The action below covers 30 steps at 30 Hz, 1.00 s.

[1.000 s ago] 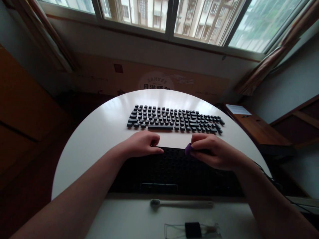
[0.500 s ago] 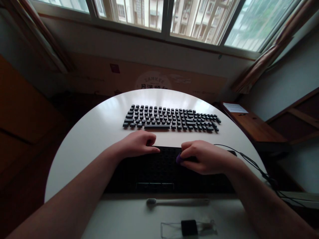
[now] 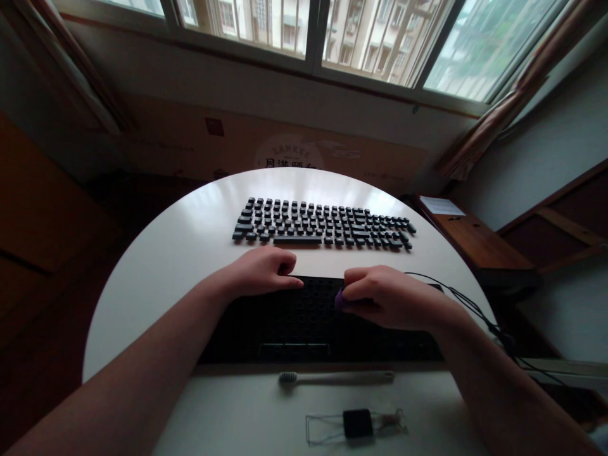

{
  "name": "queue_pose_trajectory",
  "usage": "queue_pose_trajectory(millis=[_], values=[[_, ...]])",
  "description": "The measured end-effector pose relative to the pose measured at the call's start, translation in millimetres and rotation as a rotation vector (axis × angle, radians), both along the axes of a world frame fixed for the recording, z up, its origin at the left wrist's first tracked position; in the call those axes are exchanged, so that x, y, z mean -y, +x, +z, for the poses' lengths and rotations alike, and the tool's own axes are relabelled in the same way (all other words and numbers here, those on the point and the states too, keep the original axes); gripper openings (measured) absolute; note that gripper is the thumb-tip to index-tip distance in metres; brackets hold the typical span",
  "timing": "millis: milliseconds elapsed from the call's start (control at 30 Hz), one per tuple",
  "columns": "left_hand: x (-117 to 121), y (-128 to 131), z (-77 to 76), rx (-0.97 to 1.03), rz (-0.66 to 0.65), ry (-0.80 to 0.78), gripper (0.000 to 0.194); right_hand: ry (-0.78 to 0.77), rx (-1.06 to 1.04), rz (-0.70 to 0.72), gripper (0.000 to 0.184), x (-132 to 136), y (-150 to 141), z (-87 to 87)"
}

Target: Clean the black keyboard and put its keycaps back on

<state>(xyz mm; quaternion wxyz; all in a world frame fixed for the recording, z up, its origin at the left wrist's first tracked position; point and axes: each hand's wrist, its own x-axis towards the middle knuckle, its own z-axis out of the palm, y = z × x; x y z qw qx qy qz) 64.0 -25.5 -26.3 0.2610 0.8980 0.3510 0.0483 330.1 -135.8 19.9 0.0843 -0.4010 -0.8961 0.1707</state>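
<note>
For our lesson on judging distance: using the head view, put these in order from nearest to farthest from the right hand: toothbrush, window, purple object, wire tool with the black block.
1. Purple object: gripped in the right hand.
2. Toothbrush: just this side of the dark keyboard base.
3. Wire tool with the black block: past the toothbrush, lower in view.
4. Window: far beyond the table.

The left arm, bare, angles inward from the worktop's left side, the bare right arm from its right. The left hand curls its fingers, thumb extended; the right hand pinches.
</note>
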Motion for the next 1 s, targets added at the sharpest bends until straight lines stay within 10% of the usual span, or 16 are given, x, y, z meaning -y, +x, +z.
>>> queue_pose_trajectory(millis=[200,467,1000], values=[[-1,0,-1.0,0.009,-0.003,0.009,0.041,0.064,-0.04,-0.123,0.014,9,21,21.4],[-2,1,-0.5,0.004,-0.004,-0.006,0.04,0.058,0.129,-0.148,0.013,16,7,-13.8],[-1,2,-0.9,-0.015,0.004,0.023,0.04,0.084,-0.08,0.028,0.014,16,18,-22.0]])
